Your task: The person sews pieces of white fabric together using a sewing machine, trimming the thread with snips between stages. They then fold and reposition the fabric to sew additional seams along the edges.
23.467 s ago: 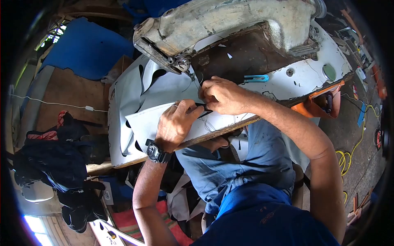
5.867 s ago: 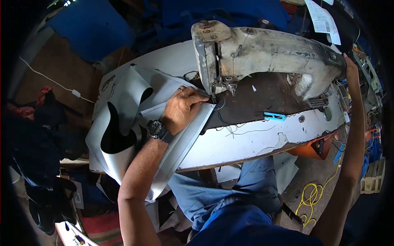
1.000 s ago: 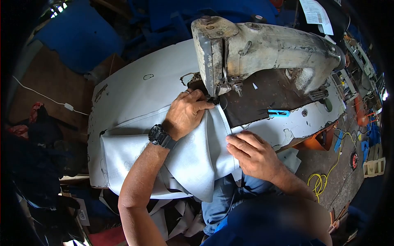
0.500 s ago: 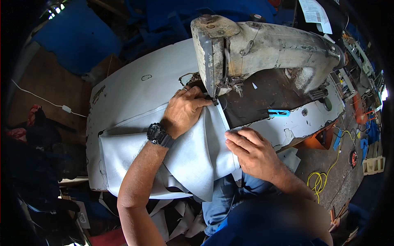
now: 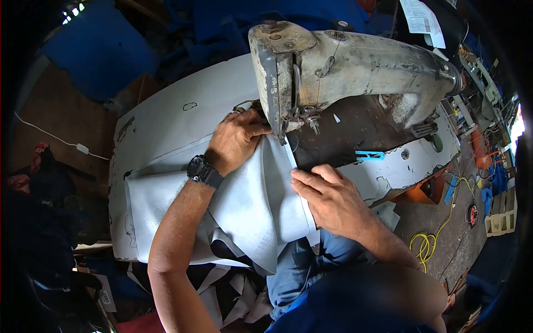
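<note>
A white sheet of leather-like fabric (image 5: 239, 194) lies folded and draped over the sewing table, its narrow hemmed edge running under the needle area of a worn sewing machine (image 5: 355, 66). My left hand (image 5: 236, 141), with a ring and a black wristwatch (image 5: 204, 171), grips the fabric just left of the presser foot (image 5: 282, 137). Its fingertips are partly hidden behind the machine head. My right hand (image 5: 330, 197) holds the hemmed edge nearer my lap, fingers on top and thumb out of sight. A blue cutter (image 5: 370, 156) lies right of the machine bed.
The white tabletop (image 5: 166, 125) has chipped edges. White and dark scraps (image 5: 244, 297) hang or lie below it. A yellow cable (image 5: 425, 247) coils on the floor at right, near an orange container (image 5: 425, 191). A white cord (image 5: 55, 136) runs at left.
The view has shifted slightly, so the scene sits further left. Both hands have moved a little forward with the fabric, and my left thumb is a bit further from the presser foot.
</note>
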{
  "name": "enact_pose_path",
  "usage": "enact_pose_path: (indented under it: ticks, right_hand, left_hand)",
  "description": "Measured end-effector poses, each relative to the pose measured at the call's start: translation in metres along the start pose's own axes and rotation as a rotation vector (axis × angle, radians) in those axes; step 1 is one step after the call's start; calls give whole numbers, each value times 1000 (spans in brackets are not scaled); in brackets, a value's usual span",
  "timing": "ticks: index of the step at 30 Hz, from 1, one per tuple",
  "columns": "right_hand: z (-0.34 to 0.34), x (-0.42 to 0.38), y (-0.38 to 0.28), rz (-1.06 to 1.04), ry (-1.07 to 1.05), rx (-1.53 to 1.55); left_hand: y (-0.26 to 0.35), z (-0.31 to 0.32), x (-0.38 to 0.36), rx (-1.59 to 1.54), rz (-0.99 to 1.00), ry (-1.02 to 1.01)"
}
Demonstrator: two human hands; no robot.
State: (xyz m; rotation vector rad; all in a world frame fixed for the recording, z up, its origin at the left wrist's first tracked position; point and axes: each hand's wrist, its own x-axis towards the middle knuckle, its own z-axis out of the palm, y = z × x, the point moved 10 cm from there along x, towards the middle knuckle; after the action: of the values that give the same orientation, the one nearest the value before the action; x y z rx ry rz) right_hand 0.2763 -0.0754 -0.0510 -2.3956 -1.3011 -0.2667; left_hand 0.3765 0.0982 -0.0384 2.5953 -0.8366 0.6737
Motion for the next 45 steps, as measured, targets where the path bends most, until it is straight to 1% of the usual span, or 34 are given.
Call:
enact_pose_path:
  ticks: [2, 8, 12, 14, 16, 17, 18, 19, 20, 21, 22, 23, 24, 26, 28, 30, 31, 32, 34, 35, 38, 40, 43, 45]
  right_hand:
    - [1, 3, 2, 3, -13, -5]
    - [2, 10, 5, 24, -1, -11]
    - [-3, 7, 8, -34, 46, 39]
    - [-16, 0, 11, -94, 65, 111]
    - [-68, -17, 20, -80, 197, 188]
    - [-97, -27, 29, -58, 275, 158]
    - [-126, -38, 43, -4, 354, 107]
    - [-156, -48, 59, 5, 400, 56]
    - [-183, -59, 84, 92, 461, 26]
    - [-201, -77, 135, 267, 538, 57]
    - [-233, -84, 166, 323, 595, -45]
    - [-265, -90, 199, 482, 666, -159]
    - [-290, -93, 254, 510, 655, -124]
    - [-343, -75, 306, 392, 652, -218]
    - [-372, -63, 390, 602, 522, -452]
    - [-362, -50, 468, 620, 426, -376]
    - [-350, -49, 479, 657, 383, -284]
    - [-338, -48, 489, 697, 341, -194]
    - [-314, -52, 479, 816, 255, 85]
    - [-307, -56, 469, 755, 289, 279]
    - [-307, -103, 460, 578, 703, 286]
    - [-281, -153, 434, 437, 919, -44]
    - [-247, -191, 469, 682, 898, 233]
    - [-281, -164, 456, 492, 932, 125]
  left_hand:
    - [-2, -3, 2, -3, 6, 21]
    - [-12, -5, 7, 8, -5, -7]
    - [-15, -1, 7, 26, -26, -19]
    - [-17, -1, 7, 40, -4, -5]
    - [-19, 0, 8, 35, -30, -37]
    - [-18, 1, 8, 31, -46, -54]
    - [-18, 1, 8, 31, -85, -79]
    - [-16, -1, 11, 30, -120, -103]
    - [-14, -1, 14, 29, -153, -126]
    - [-18, -1, 15, -23, -223, -85]
    - [-17, -1, 17, -39, -274, -90]
    - [-16, -3, 19, -54, -325, -95]
    - [-17, -4, 19, -69, -376, -102]
    - [-21, -1, 15, -84, -353, 0]
    - [-19, 1, 9, -87, -303, 97]
    - [-9, -4, 4, -73, -227, 198]
    - [-16, 0, 3, -80, -287, 129]
    - [-16, 1, 2, -52, -297, 114]
    - [-13, 3, 2, -3, -322, 96]
    - [-11, 4, 0, 0, -319, 93]
    - [-15, 7, 0, 2, -280, 86]
    - [-14, 7, 0, -7, -254, 92]
    - [-18, 10, -1, -16, -319, 52]
    - [-19, 9, -3, 0, -336, 40]
